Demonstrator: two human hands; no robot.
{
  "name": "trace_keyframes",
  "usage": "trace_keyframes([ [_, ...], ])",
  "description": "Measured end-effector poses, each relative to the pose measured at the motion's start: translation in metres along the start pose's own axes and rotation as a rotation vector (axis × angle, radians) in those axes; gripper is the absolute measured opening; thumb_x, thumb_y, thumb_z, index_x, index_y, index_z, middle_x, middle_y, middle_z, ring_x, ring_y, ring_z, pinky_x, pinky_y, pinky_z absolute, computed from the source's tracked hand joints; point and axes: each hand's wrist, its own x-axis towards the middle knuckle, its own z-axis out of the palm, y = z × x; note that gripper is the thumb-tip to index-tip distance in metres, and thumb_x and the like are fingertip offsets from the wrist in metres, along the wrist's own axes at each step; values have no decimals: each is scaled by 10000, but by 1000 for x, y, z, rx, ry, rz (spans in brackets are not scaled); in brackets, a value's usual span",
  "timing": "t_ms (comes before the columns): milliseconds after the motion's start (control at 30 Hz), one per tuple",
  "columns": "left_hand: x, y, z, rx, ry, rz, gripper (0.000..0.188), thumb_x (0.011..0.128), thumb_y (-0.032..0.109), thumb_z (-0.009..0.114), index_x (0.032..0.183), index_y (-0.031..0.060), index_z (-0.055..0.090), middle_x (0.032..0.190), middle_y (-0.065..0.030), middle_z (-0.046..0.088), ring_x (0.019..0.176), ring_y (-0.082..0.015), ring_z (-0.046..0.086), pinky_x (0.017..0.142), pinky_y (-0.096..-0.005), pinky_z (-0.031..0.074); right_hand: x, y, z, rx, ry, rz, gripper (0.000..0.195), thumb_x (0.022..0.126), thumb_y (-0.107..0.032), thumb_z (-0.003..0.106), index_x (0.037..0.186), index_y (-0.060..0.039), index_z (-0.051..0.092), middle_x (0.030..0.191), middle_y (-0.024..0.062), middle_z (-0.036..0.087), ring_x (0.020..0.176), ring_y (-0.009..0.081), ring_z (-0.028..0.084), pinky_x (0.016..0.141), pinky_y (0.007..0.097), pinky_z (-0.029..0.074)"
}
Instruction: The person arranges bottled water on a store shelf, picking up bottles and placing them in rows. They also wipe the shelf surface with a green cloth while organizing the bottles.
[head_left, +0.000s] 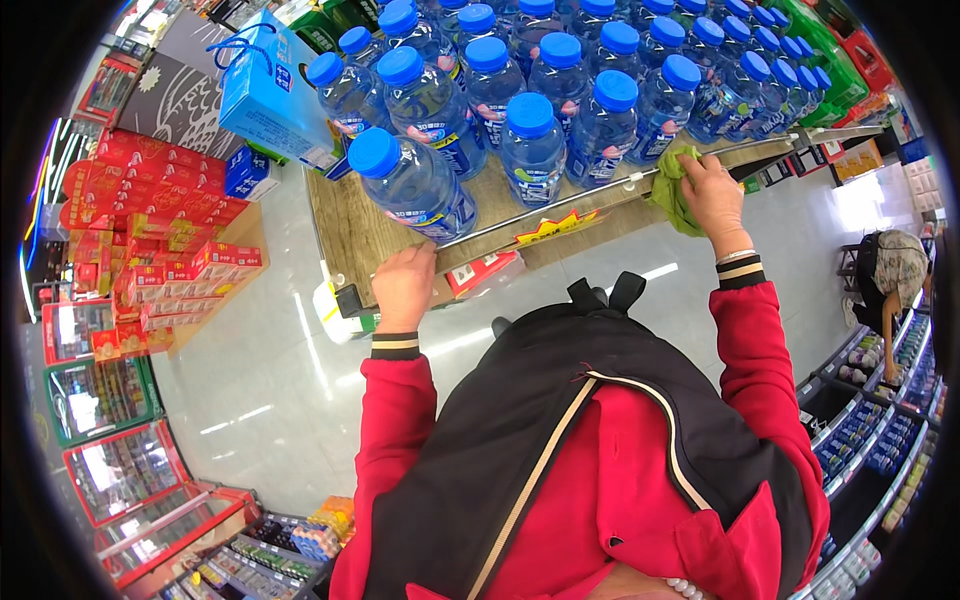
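My right hand (711, 196) grips a green cloth (672, 196) against the front edge of a wood-grain display shelf (341, 225). Part of the cloth hangs below that edge. At the shelf's near left corner, my left hand (403, 283) rests with its fingers over the edge and no cloth in it; its fingertips are partly hidden. Just beyond it stands a large clear bottle with a blue cap (409, 187). Smaller blue-capped bottles (534, 154) stand upright in rows behind the metal rail (555, 208). A yellow and red price tag (556, 226) hangs from the front.
A light-blue gift bag (281, 90) stands at the shelf's far left. Stacked red boxes (187, 277) sit on the floor to the left. Door-fronted coolers (124, 472) line the lower left. At right, another person (896, 277) reaches into stocked shelves (855, 442).
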Motion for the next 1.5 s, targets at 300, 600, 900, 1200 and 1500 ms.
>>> trace_keyframes([
  [300, 0, 8, -1, 40, -15, -71, 171, 764, 152, 635, 932, 143, 661, 796, -14, 626, 698, -239, 609, 604, -352, 489, -10, -5, 7, 114, 106, -231, 290, 741, -164, 630, 1030, -190, 640, 813, 36, 543, 662, 231, 597, 563, 361, 484],
  [600, 0, 21, -2, 65, -27, -162, 206, 779, 124, 617, 983, 123, 646, 984, -43, 646, 814, -251, 627, 676, -355, 512, -15, 116, 57, 34, 91, 217, 398, 822, -243, 597, 1214, -281, 538, 1030, 40, 583, 905, 258, 605, 695, 380, 516],
  [900, -28, 38, -33, 106, 6, -526, 303, 804, 152, 614, 1106, 126, 610, 1113, -75, 620, 966, -277, 607, 783, -355, 509, -45, 194, 95, 1155, 161, 875, 354, 878, -237, 601, 1120, 21, 611, 1015, 69, 641, 876, 127, 573, 778, 275, 473],
  [1200, 44, 50, -72, -792, 591, -599, 721, 774, 238, 717, 1350, 12, 347, 1302, -146, 471, 1219, -250, 457, 980, -396, 384, -57, 99, 42, 1494, -227, 605, 234, 913, -197, 563, 970, 19, 633, 857, -6, 610, 765, 69, 523, 678, 212, 425],
  [1500, 113, 29, -78, -901, 403, -279, 586, 694, 172, 801, 1154, 34, 466, 1039, -71, 573, 930, -151, 566, 830, -297, 467, -54, -28, -20, 1389, -461, 267, 187, 863, -124, 581, 898, 55, 621, 847, 35, 597, 776, 102, 514, 700, 248, 416],
])
